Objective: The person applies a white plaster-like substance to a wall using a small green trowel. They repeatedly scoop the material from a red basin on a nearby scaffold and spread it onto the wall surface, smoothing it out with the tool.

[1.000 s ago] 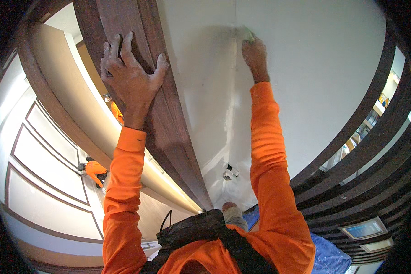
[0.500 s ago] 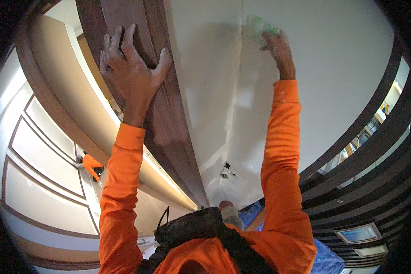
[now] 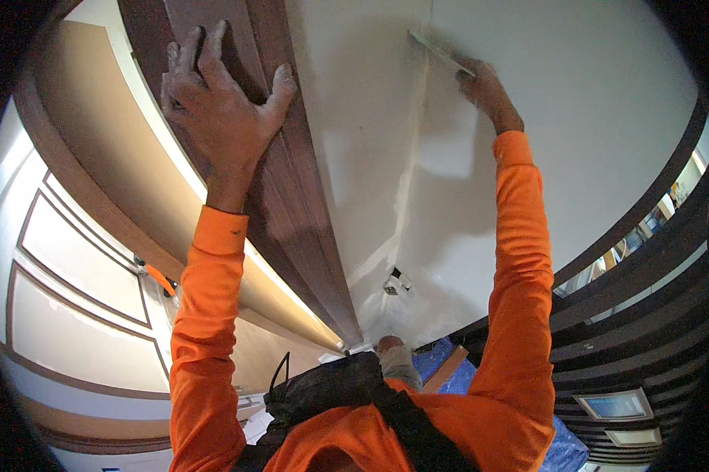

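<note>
My left hand (image 3: 228,118) rests against a dark brown wooden door frame (image 3: 299,197), its dusty fingers spread and slightly bent, holding nothing. Up on the white wall (image 3: 590,134), my right hand (image 3: 490,96) is closed around a thin flat scraper (image 3: 439,52). The scraper shows almost edge-on and lies across the upper part of a pale filler seam (image 3: 408,169) that runs down the wall. Its exact contact with the wall is hard to make out. Both arms are raised, in orange sleeves.
Low on the wall is a small square cutout (image 3: 396,281). Blue plastic sheeting (image 3: 563,448) lies below to the right. A black bag (image 3: 327,397) hangs at my chest. Dark slatted panelling (image 3: 638,338) stands right; at far left, another person's orange sleeve (image 3: 159,277) shows beside white panels.
My right hand has shifted slightly right and turned the scraper from showing its greenish face to nearly edge-on. The left hand has moved up a little on the frame, still spread.
</note>
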Motion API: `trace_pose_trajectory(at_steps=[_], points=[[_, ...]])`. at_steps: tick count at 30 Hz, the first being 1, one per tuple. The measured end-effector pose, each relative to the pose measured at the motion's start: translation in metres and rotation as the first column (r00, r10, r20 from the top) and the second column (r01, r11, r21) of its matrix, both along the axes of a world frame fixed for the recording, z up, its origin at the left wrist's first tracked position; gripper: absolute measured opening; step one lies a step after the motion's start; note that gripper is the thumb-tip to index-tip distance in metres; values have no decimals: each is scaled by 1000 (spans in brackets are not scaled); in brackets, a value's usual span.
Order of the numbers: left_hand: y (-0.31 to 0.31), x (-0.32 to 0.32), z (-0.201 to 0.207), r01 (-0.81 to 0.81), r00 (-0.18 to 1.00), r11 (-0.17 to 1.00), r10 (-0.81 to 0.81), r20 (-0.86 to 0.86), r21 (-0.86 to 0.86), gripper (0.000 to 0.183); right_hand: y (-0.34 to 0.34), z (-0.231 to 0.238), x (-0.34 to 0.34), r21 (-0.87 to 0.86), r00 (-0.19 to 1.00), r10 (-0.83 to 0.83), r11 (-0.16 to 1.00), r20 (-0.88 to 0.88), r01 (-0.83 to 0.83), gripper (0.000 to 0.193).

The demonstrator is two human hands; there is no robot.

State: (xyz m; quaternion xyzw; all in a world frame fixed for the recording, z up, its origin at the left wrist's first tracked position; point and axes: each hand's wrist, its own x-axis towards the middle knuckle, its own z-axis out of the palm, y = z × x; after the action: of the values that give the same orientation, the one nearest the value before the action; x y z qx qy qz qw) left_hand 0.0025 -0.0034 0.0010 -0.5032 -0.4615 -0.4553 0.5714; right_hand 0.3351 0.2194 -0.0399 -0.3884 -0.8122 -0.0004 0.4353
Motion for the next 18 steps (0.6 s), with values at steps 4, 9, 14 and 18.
trace_pose_trajectory(at_steps=[4, 9, 14, 18], points=[[1, 0, 1, 34, 999, 999, -34, -12, 7, 81, 11, -57, 5, 100, 998, 60, 993, 11, -61, 42], [0, 1, 0, 12, 1000, 1000, -12, 6, 24, 81, 3, -103, 6, -85, 999, 46, 995, 9, -45, 42], [-3, 2, -2, 1, 1000, 1000, -1, 30, -16, 81, -13, -96, -4, -261, 821, 104, 919, -562, -295, 44], [-3, -2, -3, -9, 1000, 1000, 9, 9, 3, 82, -34, -31, -45, 177, 852, 109, 984, -512, -20, 48]])
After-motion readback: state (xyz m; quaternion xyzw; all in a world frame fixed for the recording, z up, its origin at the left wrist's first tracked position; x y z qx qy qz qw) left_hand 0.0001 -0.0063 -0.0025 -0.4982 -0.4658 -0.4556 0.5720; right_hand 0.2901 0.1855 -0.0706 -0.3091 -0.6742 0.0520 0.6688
